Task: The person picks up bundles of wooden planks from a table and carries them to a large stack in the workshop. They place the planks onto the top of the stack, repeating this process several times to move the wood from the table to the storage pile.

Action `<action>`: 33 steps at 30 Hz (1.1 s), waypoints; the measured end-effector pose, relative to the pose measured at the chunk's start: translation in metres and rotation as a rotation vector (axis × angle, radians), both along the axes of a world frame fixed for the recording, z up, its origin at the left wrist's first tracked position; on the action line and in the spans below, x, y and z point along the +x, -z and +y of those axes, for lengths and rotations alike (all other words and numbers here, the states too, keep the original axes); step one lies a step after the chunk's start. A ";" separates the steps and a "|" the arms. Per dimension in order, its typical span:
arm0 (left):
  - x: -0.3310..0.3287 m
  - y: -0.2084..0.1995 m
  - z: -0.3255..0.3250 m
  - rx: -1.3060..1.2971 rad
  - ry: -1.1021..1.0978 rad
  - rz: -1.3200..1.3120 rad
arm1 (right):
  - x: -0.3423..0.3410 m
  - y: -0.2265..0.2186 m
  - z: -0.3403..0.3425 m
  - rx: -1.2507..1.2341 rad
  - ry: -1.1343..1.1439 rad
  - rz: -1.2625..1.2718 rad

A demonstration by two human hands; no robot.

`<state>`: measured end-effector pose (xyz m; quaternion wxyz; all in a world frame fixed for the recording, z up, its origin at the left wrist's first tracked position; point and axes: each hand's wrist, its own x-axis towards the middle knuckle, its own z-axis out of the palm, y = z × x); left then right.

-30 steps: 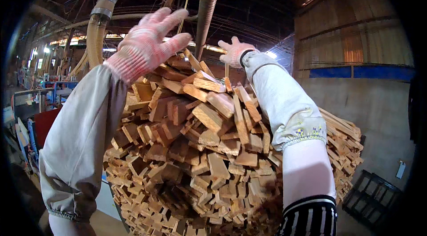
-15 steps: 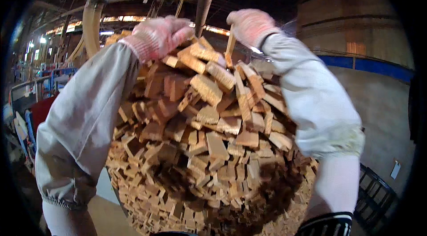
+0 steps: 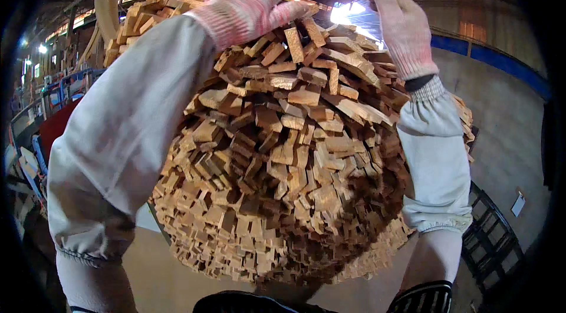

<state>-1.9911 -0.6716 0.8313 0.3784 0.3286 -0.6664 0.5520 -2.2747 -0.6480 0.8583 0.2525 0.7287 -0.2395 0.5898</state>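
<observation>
A tall stack of short wooden strips (image 3: 306, 154) fills the middle of the view, their cut ends facing me. Over its top reaches my left hand (image 3: 253, 3), in a pink-and-white knitted glove, its fingers stretched out and apart. The palm lies close above the upper pieces; whether it touches them is hidden. To the right, my right hand (image 3: 401, 21), gloved alike, is raised beside the top of the stack with its fingers extended and nothing visible in it. Just right of my left hand, a few loose wooden pieces (image 3: 295, 45) lie tilted on top.
A translucent duct hose (image 3: 108, 3) hangs at the upper left, near more wooden pieces (image 3: 144, 15). A black metal rack (image 3: 489, 236) stands by the grey wall (image 3: 501, 154) on the right. Metal frames (image 3: 44, 101) line the left side.
My right hand has let go of a thin wooden strip and moved right, its fingers straightened. My left hand has shifted right and spread its fingers. The view has moved too.
</observation>
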 end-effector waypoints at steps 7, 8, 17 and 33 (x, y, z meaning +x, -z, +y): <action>-0.021 0.028 -0.005 -0.233 0.210 0.028 | 0.000 0.061 -0.044 -0.107 0.290 0.026; -0.036 0.033 -0.009 -0.165 0.169 0.019 | 0.021 0.070 -0.043 -0.076 0.572 0.053; -0.018 0.049 0.011 -0.236 0.376 0.031 | 0.070 0.075 -0.040 -0.460 0.008 -0.008; 0.088 0.319 0.152 0.442 0.558 0.099 | 0.238 0.143 0.071 -0.674 -0.091 0.263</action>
